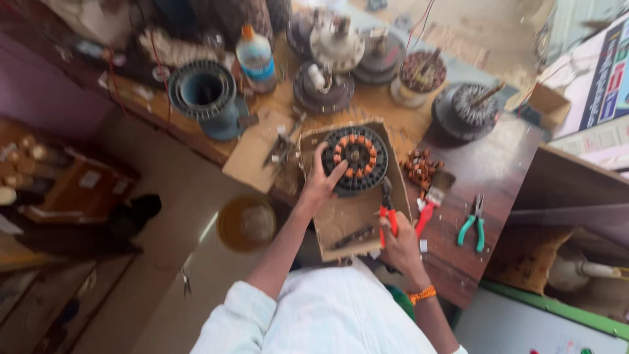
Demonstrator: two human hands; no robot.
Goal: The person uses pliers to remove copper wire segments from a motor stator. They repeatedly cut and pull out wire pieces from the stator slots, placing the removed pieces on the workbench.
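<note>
Soft daylight falls evenly from the upper right, where the floor (485, 26) looks washed out and pale. The worktop (498, 170) is moderately bright with weak, short shadows. The left side sinks into dimness. Edges bend from wide-angle distortion, and fine detail is smeared throughout by slight blur.

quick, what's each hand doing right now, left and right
Left hand: open, fingers spread on the round stator.
Right hand: closed, holding red-handled pliers.
</note>
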